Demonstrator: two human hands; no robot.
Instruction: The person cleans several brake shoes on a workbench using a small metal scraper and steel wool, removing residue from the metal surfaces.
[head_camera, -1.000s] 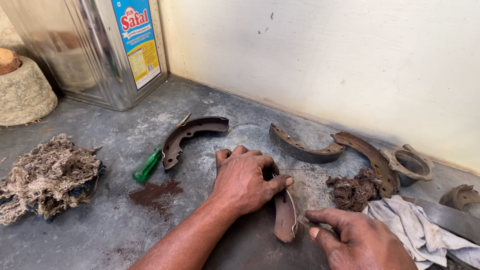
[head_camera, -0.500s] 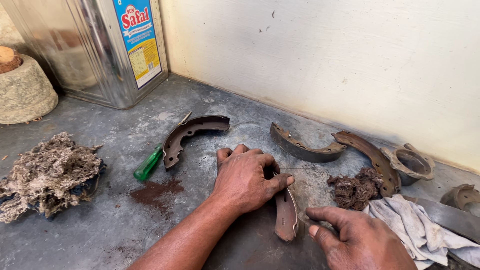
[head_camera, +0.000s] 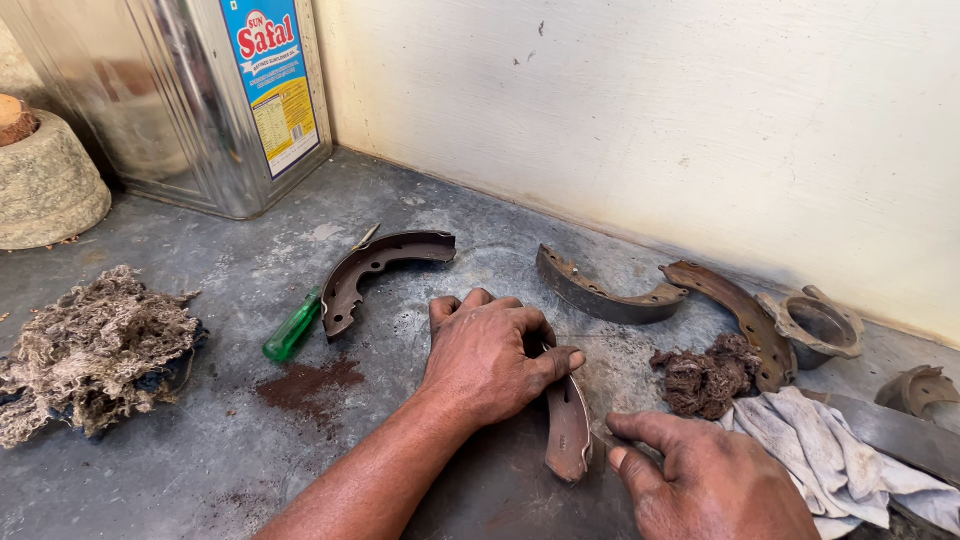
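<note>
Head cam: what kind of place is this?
Probably a small vehicle repair workshop. Curved brake shoes lie on a stained metal bench, beside a green-handled screwdriver and a wad of cotton waste. The left hand presses on another brake shoe.

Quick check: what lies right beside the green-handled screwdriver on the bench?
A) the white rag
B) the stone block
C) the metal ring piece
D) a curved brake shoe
D: the screwdriver lies right next to a brake shoe, far from the rag and the ring piece.
</note>
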